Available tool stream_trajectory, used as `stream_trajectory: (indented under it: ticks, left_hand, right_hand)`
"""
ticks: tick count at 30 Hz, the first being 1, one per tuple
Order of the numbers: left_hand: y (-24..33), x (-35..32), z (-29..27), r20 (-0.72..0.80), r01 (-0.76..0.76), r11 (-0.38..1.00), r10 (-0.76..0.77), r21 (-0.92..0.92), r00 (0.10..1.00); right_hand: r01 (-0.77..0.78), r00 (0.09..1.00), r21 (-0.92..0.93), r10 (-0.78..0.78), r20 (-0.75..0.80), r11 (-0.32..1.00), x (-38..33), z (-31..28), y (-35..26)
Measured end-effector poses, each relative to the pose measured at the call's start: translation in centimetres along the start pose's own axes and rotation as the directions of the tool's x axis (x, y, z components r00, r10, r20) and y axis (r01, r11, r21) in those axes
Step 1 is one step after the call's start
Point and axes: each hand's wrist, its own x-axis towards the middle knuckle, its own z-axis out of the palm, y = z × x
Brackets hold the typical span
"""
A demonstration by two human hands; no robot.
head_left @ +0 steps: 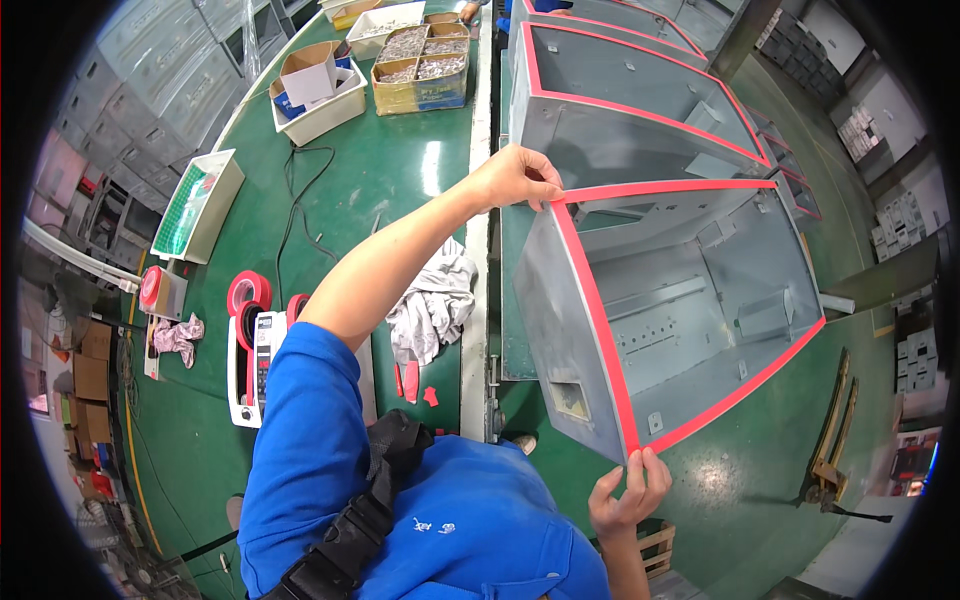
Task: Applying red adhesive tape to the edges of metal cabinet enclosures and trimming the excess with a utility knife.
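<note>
A grey metal cabinet (560, 330) lies with its open side up, red tape (597, 310) running along its rim. At the far left corner of that rim is my left hand (515, 178). Its fingers are closed in a pinch on the tape at the corner. By the near corner, my right hand (630, 492) has its thumb and fingertips together on the other end of the same left-hand strip. Inside the cabinet are small brackets and a row of holes.
More taped grey cabinets (620, 75) stand beyond. On the green table (400, 165) to my left are a tape dispenser (262, 360), a crumpled cloth (435, 300), tape scraps (411, 382), a white tray (205, 205) and boxes of small parts (422, 65). A pallet jack (828, 460) stands right.
</note>
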Motion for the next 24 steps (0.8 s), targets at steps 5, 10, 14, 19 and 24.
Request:
stream_trajectory:
  ticks: [5,10,14,19,24]
  left_hand:
    - [-0.5,-0.2,0.4,-0.049,-0.035,0.999,0.033,-0.030,0.998]
    - [-1.3,-0.5,-0.1,-0.105,0.054,0.943,-0.094,-0.328,0.990]
    - [-1.8,-1.0,0.1,-0.084,0.091,0.916,-0.135,-0.390,0.987]
    - [-0.4,-1.0,2.1,-0.135,0.142,0.904,-0.212,-0.404,0.968]
    - [-1.4,-0.5,2.3,-0.113,0.185,0.896,-0.249,-0.405,0.962]
  right_hand:
    - [-0.005,1.000,-0.002,0.005,-0.007,1.000,0.0,0.0,0.0]
    - [-0.032,0.999,0.054,0.032,-0.005,0.998,-0.3,0.1,0.0]
    - [-0.030,0.999,0.053,0.030,-0.010,0.998,-0.3,0.3,0.0]
    - [-0.018,1.000,0.040,0.018,-0.020,0.999,-0.1,0.4,0.0]
    - [-0.022,0.999,0.051,0.023,-0.026,0.998,-0.5,0.4,0.2]
